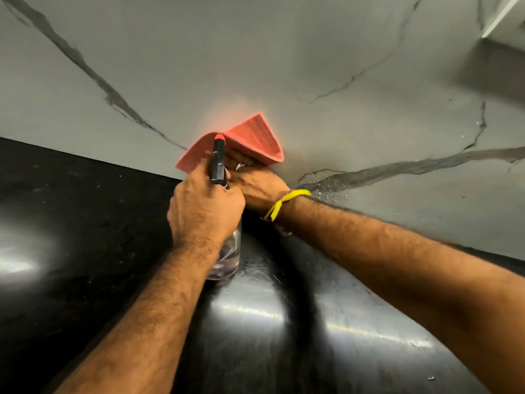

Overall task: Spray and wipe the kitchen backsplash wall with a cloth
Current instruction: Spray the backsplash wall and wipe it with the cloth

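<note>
The grey marble backsplash wall (284,66) with dark veins fills the upper half of the head view. A pink cloth (255,137) is pressed flat on the wall low down, near the counter joint, under my right hand (255,183), which wears a ring and a yellow wristband. My left hand (204,211) grips a clear spray bottle (227,257) with a black head and orange nozzle tip pointing at the cloth. The bottle's base stands on or just above the counter. Spray droplets (329,186) speckle the wall right of my right hand.
A glossy black stone counter (85,223) runs along the wall's foot and reflects light in bright patches. At the top right a white cabinet edge (500,21) juts out above the wall.
</note>
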